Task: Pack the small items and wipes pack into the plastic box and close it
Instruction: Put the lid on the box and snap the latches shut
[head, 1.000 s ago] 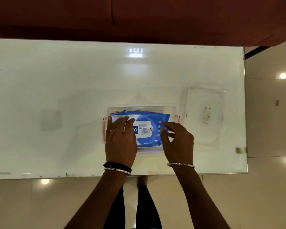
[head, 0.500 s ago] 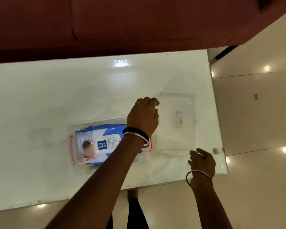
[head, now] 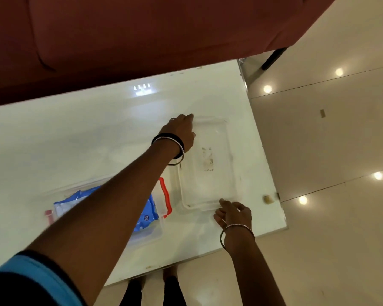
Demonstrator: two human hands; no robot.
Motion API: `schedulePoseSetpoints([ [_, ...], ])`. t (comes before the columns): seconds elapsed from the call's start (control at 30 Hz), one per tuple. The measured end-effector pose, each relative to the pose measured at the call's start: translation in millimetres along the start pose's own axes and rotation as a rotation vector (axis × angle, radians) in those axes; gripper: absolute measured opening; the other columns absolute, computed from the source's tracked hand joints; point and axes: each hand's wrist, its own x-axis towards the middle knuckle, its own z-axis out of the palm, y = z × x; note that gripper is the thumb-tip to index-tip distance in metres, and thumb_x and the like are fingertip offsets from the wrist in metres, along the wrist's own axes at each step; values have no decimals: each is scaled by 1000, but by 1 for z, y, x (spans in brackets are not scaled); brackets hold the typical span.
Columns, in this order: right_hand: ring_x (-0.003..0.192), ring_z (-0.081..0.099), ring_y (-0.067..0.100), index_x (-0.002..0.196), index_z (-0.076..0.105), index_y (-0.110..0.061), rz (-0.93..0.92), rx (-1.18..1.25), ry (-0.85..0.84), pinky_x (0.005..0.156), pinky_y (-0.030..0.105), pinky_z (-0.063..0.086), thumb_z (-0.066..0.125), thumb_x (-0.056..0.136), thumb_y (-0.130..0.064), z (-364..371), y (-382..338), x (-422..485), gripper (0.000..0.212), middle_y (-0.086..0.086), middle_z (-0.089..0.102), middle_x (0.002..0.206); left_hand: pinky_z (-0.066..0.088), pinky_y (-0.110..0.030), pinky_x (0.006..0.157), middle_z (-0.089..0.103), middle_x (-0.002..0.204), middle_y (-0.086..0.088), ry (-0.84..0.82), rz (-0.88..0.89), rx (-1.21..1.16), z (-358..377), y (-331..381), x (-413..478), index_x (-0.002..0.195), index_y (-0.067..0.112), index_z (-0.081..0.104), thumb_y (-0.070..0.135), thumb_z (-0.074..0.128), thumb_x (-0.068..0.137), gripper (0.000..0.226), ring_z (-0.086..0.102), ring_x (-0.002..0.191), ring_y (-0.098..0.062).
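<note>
Both hands take a grip on the clear plastic lid (head: 210, 164) lying flat on the white glass tabletop (head: 75, 140): the left hand (head: 179, 131), reached across the body, rests its fingers at the lid's far left corner, while the right hand (head: 233, 214) has its fingers curled at the near edge. Whether either hand has actually closed on the rim or is only touching it cannot be told, since the left fingertips are hidden behind the knuckles and the lid is transparent. Just beside the lid, to its left, stands the clear plastic box (head: 150, 233) with its red latch (head: 165, 196) swung outward, and the blue wipes pack (head: 147, 214) lies inside it, much of it covered by the left forearm. No small items can be seen loose on the tabletop; whether they sit beneath the wipes pack cannot be seen. Packing appears finished or nearly so. What looks to remain is lifting the lid, carrying it over the box, seating it squarely and snapping the latches down on both ends.
</note>
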Motion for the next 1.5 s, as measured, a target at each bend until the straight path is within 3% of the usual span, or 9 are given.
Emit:
schedulePoseSetpoints([
  [0.33,73,68,20,116,56,-10,-232,-30,-6,88,38,58,78,77,-3,-7,-20,-20,45,19,65,102,41,-38,97,43,140,-12,216,-23,-179,-21,-21,-36,149,17,31,22,40,100,50,51,122,-30],
  [0.57,109,67,23,100,65,-17,-317,425,-249,94,38,55,67,88,-26,9,-34,-76,15,5,70,103,41,-28,98,61,120,7,355,-140,-980,-50,-71,-115,113,28,57,48,45,94,30,55,114,-13],
  [0.73,108,70,27,71,66,-13,-290,497,-374,93,41,56,60,92,-35,35,-39,-108,31,13,75,98,42,-30,97,63,124,0,420,-202,-1489,-57,-104,-178,104,24,60,56,46,90,37,57,116,-17],
  [0.83,104,70,21,76,70,-11,-418,393,-414,85,33,60,61,89,-2,50,-28,-118,19,10,73,102,52,-21,82,63,127,7,469,-188,-1485,-50,-122,-211,104,21,59,43,58,84,30,60,116,-11],
  [0.9,105,69,20,92,66,-11,-527,271,-442,89,31,59,63,85,9,55,-15,-122,22,8,69,114,51,-17,80,62,132,9,500,-158,-1501,-40,-134,-230,91,23,57,15,60,87,9,62,114,-6],
  [0.93,107,68,21,101,65,-13,-562,217,-456,90,31,58,64,83,10,57,-8,-123,29,5,69,115,52,-16,78,63,131,9,504,-140,-1514,-34,-141,-238,89,22,55,2,57,89,21,64,110,-7],
  [1.1,124,62,15,139,46,-34,-684,-75,-448,99,33,52,73,80,-13,61,29,-134,68,0,60,137,55,-18,76,68,126,-1,500,-156,-1546,-8,-177,-279,119,24,54,-4,56,87,43,68,106,-11],
  [1.3,124,56,6,143,45,-28,-833,-517,-333,93,9,51,58,95,-34,64,68,-138,50,-12,56,139,51,-17,91,57,138,2,481,-223,-1374,12,-204,-304,141,18,45,-13,55,87,63,57,124,-9],
  [1.5,100,57,10,138,46,-20,-888,-716,-186,76,3,44,53,97,-35,73,84,-140,44,-2,61,129,40,-47,110,51,144,-3,494,-384,-1096,22,-209,-301,144,17,41,-5,57,89,61,49,133,-19],
])
